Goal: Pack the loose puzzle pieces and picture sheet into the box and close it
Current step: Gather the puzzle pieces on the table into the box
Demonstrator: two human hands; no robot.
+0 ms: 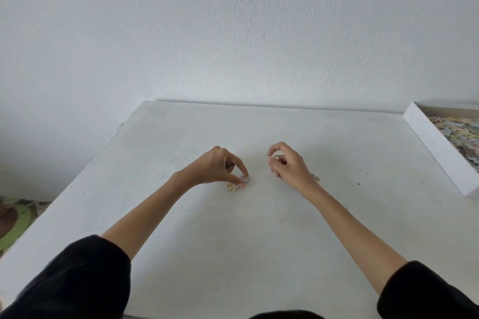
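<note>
My left hand [220, 167] is at the middle of the white table [233, 241], its thumb and forefinger pinching a pale puzzle piece [245, 179] that lies on the surface. A yellowish piece [231, 187] lies just beside it, under the thumb. My right hand [287, 163] hovers a little to the right with curled fingers, holding small puzzle pieces [276, 157] at its fingertips. Another loose piece [315, 177] peeks out behind the right wrist. The open white box [435, 142], holding several pastel pieces, stands at the table's right edge. No picture sheet is in view.
A white wall [233, 33] rises right behind the table's far edge. Off the table's left edge, a green and brown patterned floor mat [15, 217] shows below. Black sleeves cover both forearms near the camera.
</note>
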